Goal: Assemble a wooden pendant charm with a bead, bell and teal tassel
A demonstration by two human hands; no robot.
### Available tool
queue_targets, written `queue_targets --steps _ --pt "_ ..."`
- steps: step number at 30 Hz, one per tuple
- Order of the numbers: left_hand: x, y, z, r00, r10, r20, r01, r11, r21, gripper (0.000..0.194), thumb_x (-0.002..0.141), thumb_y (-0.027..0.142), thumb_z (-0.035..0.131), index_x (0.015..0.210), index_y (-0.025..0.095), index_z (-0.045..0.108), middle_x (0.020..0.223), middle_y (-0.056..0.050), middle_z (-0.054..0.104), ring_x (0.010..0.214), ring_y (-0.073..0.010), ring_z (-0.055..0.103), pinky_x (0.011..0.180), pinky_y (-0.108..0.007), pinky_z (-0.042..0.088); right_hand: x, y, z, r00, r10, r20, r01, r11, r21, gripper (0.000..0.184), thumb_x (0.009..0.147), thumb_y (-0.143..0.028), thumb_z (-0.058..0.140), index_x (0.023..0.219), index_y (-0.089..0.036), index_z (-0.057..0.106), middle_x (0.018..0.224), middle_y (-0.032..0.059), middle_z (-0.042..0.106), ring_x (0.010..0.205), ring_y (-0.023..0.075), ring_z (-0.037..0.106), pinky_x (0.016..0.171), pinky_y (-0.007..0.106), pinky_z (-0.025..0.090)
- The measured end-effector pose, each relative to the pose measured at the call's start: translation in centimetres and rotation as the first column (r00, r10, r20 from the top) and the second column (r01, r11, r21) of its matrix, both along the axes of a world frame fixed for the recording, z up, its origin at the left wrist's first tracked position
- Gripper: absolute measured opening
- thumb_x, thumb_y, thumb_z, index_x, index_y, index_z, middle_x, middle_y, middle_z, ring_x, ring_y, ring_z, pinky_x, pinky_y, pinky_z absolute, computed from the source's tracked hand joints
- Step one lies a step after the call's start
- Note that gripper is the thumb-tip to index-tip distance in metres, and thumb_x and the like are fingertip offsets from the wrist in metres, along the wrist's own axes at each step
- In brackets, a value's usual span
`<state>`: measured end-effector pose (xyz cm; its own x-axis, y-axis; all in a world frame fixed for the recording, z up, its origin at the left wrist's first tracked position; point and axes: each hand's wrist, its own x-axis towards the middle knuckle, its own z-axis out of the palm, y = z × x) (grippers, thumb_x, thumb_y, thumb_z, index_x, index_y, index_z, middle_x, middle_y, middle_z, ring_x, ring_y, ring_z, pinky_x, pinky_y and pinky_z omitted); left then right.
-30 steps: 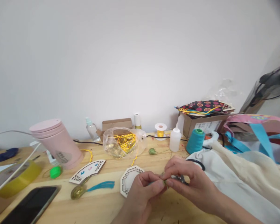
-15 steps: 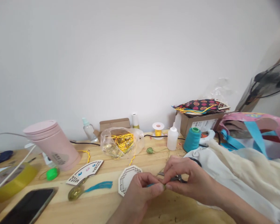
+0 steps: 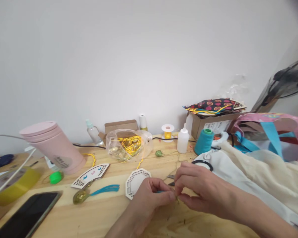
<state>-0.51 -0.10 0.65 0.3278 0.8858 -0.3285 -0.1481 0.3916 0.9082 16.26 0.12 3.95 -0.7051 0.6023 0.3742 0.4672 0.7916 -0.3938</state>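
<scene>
A small piece with blue strands sits in the left hand, mostly hidden; only a short, bright sliver of it shows between the bent index finger and the thumb. At the fingertips, a thin olive-green thread comes into sight, fine and slightly blurred, so how it is wound or knotted cannot be told. The left grip is narrow, finger and thumb pressed together on the blue strands, which lie inside it and along the thumb. The right hand meets it from the other side, its thumb and index fingertip drawn close together on the green thread, which lies at the very tips of this grip, between the two hands and low over the desk. Just behind the fingertips are scissor blades, partly covered by the right hand. The octagonal wooden frame lies beside the left hand, partly hidden by it, and farther back is a small ball of green thread
</scene>
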Motion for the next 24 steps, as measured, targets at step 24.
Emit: queue_targets --steps 24 --pt "-0.2 -0.2 0.2 0.916 0.027 0.4 -0.071 0.993 0.096 0.013 0.05 0.012 0.074 0.046 0.016 0.062 0.055 0.0 0.063 0.056 -0.0117 0.053 0.056 -0.023 0.036 -1.3 -0.6 -0.7 0.925 -0.019 -0.379 0.093 0.98 0.179 0.004 0.071 -0.013 0.059 0.07 -0.017 0.059 0.068 0.0013 0.052 0.064 0.0113 0.047 0.056 0.024 0.036"
